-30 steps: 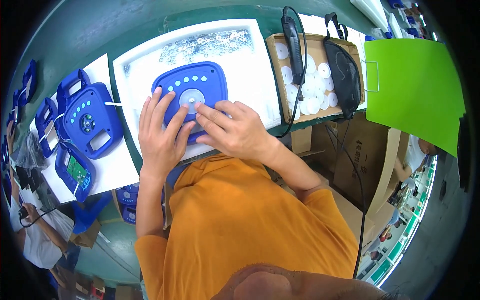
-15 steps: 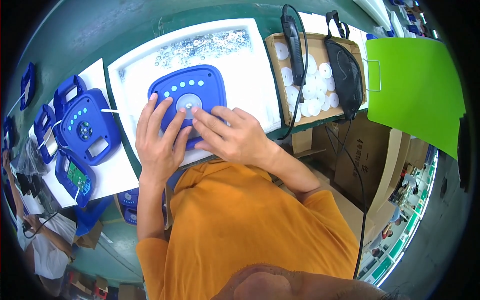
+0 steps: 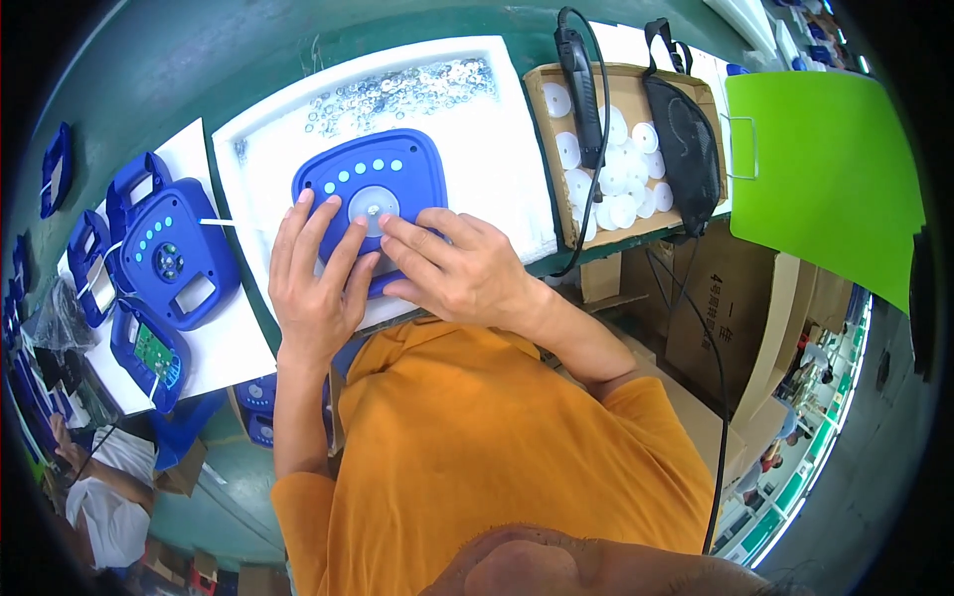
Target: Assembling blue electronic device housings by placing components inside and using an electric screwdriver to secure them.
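Blue panel: The blue panel [image 3: 422, 169] lies face up in the white foam tray [image 3: 522, 189], right in front of me; my fingers cover part of its near side.
Clear disc: The clear disc [image 3: 375, 201] sits in the middle of the panel, below a row of pale dots, and a small shiny spot shows at its centre.
Left hand: My left hand [image 3: 316, 278] is spread, not closed round anything, with fingertips on the panel's left side and the index at the disc's lower left.
Right hand: My right hand [image 3: 459, 268] is curled, index tip at the disc's lower right; I can't tell whether anything is pinched beneath.
Pressure at the disc: I'd judge light, matched pressure from both index tips best, so one edge doesn't tip up.
Steadying the panel: The left fingers should brace it flat, since soft foam may let it rock or slide.
Shiny rings: The loose shiny rings [image 3: 407, 94] lie at the tray's far side; small sideways pushes should avoid driving the panel into them.
White discs: The white discs [image 3: 621, 179] lie in the cardboard box [image 3: 641, 230] to my right, apart from both hands.
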Motion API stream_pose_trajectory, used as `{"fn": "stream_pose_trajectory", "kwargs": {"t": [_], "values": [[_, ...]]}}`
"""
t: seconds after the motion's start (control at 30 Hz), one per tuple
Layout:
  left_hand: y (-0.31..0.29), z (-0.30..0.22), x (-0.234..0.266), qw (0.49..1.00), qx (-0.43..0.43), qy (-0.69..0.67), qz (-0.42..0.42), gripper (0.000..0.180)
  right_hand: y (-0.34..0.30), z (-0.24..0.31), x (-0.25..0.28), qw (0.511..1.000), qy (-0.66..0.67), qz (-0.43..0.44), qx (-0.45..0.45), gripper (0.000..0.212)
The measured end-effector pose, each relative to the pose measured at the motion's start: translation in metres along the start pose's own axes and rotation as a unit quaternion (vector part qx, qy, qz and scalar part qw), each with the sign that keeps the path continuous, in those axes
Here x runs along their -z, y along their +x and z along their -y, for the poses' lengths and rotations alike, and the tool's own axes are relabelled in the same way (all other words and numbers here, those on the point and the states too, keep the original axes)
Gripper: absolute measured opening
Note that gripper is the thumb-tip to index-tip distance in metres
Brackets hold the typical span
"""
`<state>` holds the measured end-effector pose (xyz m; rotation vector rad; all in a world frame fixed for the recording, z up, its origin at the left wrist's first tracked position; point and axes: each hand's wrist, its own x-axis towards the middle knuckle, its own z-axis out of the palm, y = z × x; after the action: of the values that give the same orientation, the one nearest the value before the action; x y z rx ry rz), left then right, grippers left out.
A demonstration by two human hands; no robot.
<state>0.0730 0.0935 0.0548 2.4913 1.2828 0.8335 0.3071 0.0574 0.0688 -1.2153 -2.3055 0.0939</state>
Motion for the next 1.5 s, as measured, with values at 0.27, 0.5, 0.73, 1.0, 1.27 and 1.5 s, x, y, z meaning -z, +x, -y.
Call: {"fn": "stream_pose_trajectory", "kwargs": {"t": [0.27, 0.5, 0.73, 1.0, 1.27, 1.5], "values": [[0.001, -0.002, 0.005, 1.000, -0.011, 0.013, -0.008, 0.025, 0.015, -0.022, 0.020, 0.989, 0.109, -0.089, -0.050, 0.037], [0.001, -0.013, 0.011, 0.999, -0.007, 0.043, -0.005, 0.026, -0.003, -0.149, 0.062, 0.908, -0.244, -0.072, -0.332, 0.040], [-0.010, -0.022, 0.006, 0.997, 0.024, 0.065, -0.021, 0.031, 0.003, -0.183, 0.061, 0.854, -0.273, 0.075, -0.437, 0.057], [-0.016, -0.019, -0.002, 0.997, 0.052, 0.029, -0.044, 0.033, -0.014, -0.175, 0.123, 0.848, -0.099, -0.312, -0.417, 0.044], [-0.017, -0.017, -0.007, 0.996, 0.061, 0.028, -0.063, 0.031, 0.010, -0.068, 0.149, 0.674, 0.567, -0.403, -0.248, 0.054], [-0.019, -0.017, -0.010, 0.996, 0.061, 0.016, -0.070, 0.029, 0.066, -0.014, 0.066, 0.684, 0.648, -0.299, -0.153, 0.025]]}}
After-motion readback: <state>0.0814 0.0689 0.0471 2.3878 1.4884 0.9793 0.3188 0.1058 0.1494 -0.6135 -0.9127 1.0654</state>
